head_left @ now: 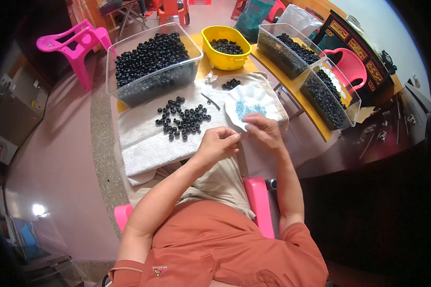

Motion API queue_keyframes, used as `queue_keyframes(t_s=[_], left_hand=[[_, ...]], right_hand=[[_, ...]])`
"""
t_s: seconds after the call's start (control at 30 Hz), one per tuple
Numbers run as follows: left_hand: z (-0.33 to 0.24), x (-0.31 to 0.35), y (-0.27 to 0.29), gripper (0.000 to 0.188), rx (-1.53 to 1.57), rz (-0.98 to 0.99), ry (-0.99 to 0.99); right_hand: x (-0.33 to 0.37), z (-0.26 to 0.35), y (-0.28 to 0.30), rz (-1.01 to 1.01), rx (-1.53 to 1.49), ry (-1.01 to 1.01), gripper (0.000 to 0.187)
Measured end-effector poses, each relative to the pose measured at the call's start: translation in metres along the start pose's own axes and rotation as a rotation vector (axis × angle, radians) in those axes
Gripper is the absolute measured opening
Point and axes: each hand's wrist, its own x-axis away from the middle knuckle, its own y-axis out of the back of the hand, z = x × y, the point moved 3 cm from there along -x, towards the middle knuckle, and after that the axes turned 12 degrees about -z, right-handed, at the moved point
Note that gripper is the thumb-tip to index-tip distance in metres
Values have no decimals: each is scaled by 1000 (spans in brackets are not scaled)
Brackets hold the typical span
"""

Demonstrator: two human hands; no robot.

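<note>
My left hand (pixel 220 145) is in a pinch just off the near edge of the towel, thumb against forefinger; whatever lies in it is too small to make out. Close by on the right, my right hand (pixel 264 132) is also bent into a pinch over the near rim of a white scalloped dish (pixel 271 103). Tiny blue pieces (pixel 248 107) lie in that dish. To the left, many loose black bead-like pieces with holes (pixel 190 119) are spread on a white towel (pixel 138 148). A thin dark pointed tool (pixel 210 101) rests between them and the dish.
Beyond the towel stand a clear bin of black pieces (pixel 153 60) and a yellow tub (pixel 225 61). Two more clear bins (pixel 287 50) sit on a table at right. Pink chairs (pixel 81 48) and a dark cabinet (pixel 352 45) are farther off.
</note>
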Motion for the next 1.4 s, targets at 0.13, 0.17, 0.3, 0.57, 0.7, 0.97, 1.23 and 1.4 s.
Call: queue_keyframes(t_s=[0.13, 0.17, 0.3, 0.57, 0.7, 0.97, 1.23, 1.4], left_hand=[[4, 5, 8, 12, 213, 122, 78], [5, 7, 10, 12, 247, 142, 79], [6, 13, 17, 13, 284, 166, 109], [-1, 27, 25, 14, 312, 156, 137], [1, 33, 32, 15, 315, 125, 135], [6, 39, 43, 16, 307, 168, 91], [7, 49, 54, 15, 309, 183, 101], [7, 55, 59, 15, 298, 174, 122]], right_hand=[[24, 1, -24, 91, -353, -102, 15], [26, 1, -26, 93, -353, -103, 15], [30, 11, -37, 97, -375, -108, 14], [34, 19, -48, 142, -379, -172, 9], [35, 23, -53, 181, -394, -159, 8], [37, 16, -57, 236, -372, -198, 8], [35, 27, -64, 370, -268, -188, 9], [33, 33, -67, 408, -220, -155, 9]])
